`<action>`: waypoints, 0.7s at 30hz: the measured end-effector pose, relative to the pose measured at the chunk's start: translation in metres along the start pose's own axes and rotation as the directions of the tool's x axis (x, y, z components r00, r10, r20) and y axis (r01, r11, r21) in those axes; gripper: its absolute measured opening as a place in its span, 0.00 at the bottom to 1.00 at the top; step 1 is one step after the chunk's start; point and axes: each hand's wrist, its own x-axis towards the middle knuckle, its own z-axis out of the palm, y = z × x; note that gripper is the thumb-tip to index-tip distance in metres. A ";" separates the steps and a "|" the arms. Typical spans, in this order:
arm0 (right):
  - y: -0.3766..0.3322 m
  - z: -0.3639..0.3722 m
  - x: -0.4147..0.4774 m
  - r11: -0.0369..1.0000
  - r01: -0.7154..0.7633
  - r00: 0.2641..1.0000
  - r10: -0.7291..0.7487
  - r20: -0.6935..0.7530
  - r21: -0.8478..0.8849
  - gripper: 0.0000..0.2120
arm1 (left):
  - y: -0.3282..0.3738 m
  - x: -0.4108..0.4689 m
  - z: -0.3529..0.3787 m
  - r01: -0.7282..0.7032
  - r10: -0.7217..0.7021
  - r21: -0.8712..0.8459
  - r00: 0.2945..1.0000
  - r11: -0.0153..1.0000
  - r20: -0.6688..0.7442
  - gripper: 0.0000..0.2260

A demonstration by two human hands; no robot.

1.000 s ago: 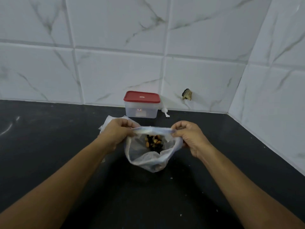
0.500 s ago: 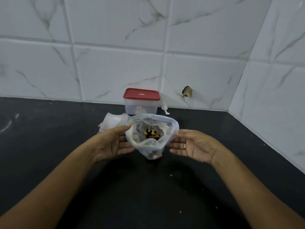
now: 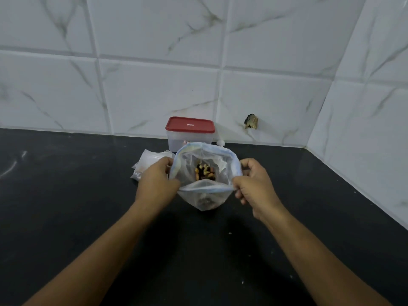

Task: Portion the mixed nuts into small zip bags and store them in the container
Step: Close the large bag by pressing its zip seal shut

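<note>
Now we held the bag of mixed nuts (image 3: 205,200) upright over the middle of the dark counter (image 3: 66,195). Our left hand (image 3: 157,180) pinched its left rim and our right hand (image 3: 254,184) pinched its near right rim. The mouth was spread wide and the nuts (image 3: 204,172) sat low inside. To do this well, we judged, we should keep the rim level and the pull gentle, so nothing spilled before portioning into the small bags (image 3: 150,161) lying left, near the red-lidded container (image 3: 189,134) by the far wall. Half a second earlier both hands had been flat and open beside the bag; now they gripped it.
</note>
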 end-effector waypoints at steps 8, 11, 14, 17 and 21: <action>-0.006 -0.018 0.015 0.965 -0.112 0.976 0.061 0.210 0.237 0.12 | -0.001 0.017 -0.007 0.229 -0.108 -0.524 0.962 0.820 0.252 0.13; -0.007 -0.019 0.031 0.853 -0.283 0.950 0.185 0.253 0.438 0.15 | 0.004 0.029 -0.011 0.416 -0.268 -0.666 0.909 0.619 0.319 0.08; -0.007 -0.013 0.037 0.800 -0.371 0.914 0.226 0.336 0.472 0.15 | 0.007 0.032 -0.011 0.555 -0.296 -0.650 0.830 0.519 0.473 0.06; -0.008 -0.011 0.038 0.784 -0.413 0.881 0.217 0.420 0.463 0.17 | 0.007 0.034 -0.010 0.670 -0.260 -0.593 0.731 0.447 0.631 0.17; -0.007 -0.015 0.040 0.788 -0.443 0.841 0.201 0.502 0.427 0.19 | 0.011 0.036 -0.011 0.690 -0.175 -0.568 0.691 0.448 0.701 0.11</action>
